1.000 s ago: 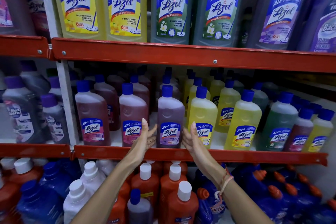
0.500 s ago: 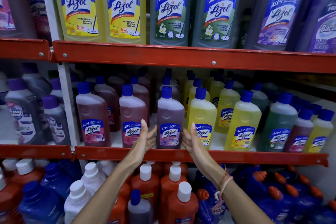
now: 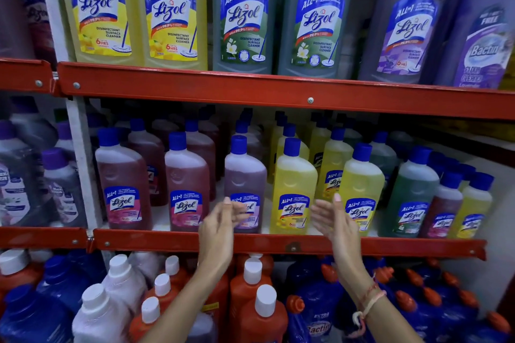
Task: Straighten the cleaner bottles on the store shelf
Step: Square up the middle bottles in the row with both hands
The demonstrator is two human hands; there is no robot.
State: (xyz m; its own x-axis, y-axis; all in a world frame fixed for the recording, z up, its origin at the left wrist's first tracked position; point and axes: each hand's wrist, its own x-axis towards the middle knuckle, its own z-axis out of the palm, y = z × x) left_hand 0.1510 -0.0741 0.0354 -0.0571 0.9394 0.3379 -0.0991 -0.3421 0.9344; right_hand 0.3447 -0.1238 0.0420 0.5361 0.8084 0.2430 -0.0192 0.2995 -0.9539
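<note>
Both hands are open and hold nothing: the left hand [image 3: 220, 220] hovers before a purple Lizol bottle [image 3: 245, 175], the right hand [image 3: 333, 217] just beside a yellow Lizol bottle [image 3: 294, 184]; both bottles stand upright on the red middle shelf [image 3: 167, 241]; above, large jugs [image 3: 170, 11] read "Lizol Disinfectant Surface Cleaner"; below, blue bottles [image 3: 317, 323] read "Bactin".

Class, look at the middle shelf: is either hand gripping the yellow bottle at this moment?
No. The left hand and right hand are open, on either side of the yellow bottle, with visible gaps and no fingers wrapped around it.
</note>
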